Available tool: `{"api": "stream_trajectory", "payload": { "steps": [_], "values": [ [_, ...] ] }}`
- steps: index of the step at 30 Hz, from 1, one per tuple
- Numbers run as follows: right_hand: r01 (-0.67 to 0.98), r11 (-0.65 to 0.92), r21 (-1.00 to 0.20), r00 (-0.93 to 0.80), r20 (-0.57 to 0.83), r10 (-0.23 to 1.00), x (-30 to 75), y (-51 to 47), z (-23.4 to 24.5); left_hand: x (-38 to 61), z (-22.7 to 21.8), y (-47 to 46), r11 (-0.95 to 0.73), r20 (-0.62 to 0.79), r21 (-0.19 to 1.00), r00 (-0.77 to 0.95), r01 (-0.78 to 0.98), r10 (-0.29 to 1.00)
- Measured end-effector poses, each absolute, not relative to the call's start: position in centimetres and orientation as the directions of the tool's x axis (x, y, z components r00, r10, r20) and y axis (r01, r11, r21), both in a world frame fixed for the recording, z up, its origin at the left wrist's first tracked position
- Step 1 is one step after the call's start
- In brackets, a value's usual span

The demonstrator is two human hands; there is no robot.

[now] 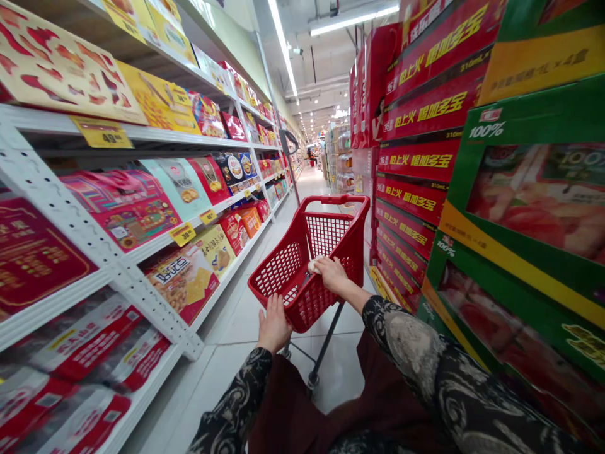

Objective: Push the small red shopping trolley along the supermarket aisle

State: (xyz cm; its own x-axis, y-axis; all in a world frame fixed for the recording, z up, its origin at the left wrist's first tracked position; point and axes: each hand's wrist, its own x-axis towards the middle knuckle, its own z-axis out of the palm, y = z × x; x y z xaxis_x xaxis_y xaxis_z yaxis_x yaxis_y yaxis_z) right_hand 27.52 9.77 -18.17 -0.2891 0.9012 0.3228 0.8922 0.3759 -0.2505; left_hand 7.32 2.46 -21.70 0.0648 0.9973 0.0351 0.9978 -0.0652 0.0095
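A red plastic shopping cart (331, 236) stands in front of me in a supermarket aisle, its basket holding nothing I can see. My left hand (273, 325) is closed around the cart's near rim at its left corner. My right hand (331, 272) rests over the near rim further right, fingers curled on a small pale object (314, 265) that I cannot make out. Both my forearms wear dark patterned sleeves.
White shelves (70, 227) with boxed biscuits and yellow price tags run along the left. Stacked red drink cartons (420, 157) and green juice cartons (534, 208) wall the right. The pale tiled aisle floor (236, 328) runs ahead to distant displays.
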Motion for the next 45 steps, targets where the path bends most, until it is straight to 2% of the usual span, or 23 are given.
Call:
{"api": "stream_trajectory", "payload": {
  "steps": [6, 12, 17, 22, 28, 35, 42, 45],
  "values": [
    [0.838, 0.498, -0.222, -0.41, 0.348, 0.843, 26.3, 8.2, -19.4, 10.1, -20.8, 1.9, -0.184, 0.026, -0.015, 0.184, 0.983, 0.983],
    [0.87, 0.438, -0.228, -0.354, 0.33, 0.875, 28.1, 7.7, -19.4, 11.4, -20.1, 2.0, -0.359, -0.021, -0.016, 0.358, 0.933, 0.933],
    [0.897, 0.368, -0.246, -0.29, 0.301, 0.908, 30.3, 8.0, -19.2, 10.5, -20.2, 3.2, -0.252, -0.018, -0.03, 0.251, 0.967, 0.968],
    [0.923, 0.295, -0.245, -0.214, 0.31, 0.926, 31.8, 8.1, -19.4, 10.7, -20.8, 3.1, -0.295, -0.004, -0.065, 0.296, 0.953, 0.955],
    [0.943, 0.229, -0.243, -0.145, 0.32, 0.936, 32.6, 6.9, -19.3, 11.4, -20.9, 3.1, -0.242, -0.01, -0.039, 0.241, 0.97, 0.97],
    [0.936, 0.218, -0.277, -0.145, 0.262, 0.954, 29.1, 4.0, -20.4, 12.3, -20.6, 3.3, -0.29, -0.06, -0.017, 0.289, 0.957, 0.955],
    [0.958, 0.193, -0.214, -0.129, 0.281, 0.951, 30.9, 4.0, -21.4, 11.8, -20.6, 2.9, -0.234, -0.021, 0.012, 0.234, 0.972, 0.972],
    [0.958, 0.18, -0.223, -0.117, 0.267, 0.956, 30.7, 4.1, -21.2, 11.8, -20.6, 3.0, -0.209, -0.03, 0.037, 0.21, 0.977, 0.977]
  ]
}}
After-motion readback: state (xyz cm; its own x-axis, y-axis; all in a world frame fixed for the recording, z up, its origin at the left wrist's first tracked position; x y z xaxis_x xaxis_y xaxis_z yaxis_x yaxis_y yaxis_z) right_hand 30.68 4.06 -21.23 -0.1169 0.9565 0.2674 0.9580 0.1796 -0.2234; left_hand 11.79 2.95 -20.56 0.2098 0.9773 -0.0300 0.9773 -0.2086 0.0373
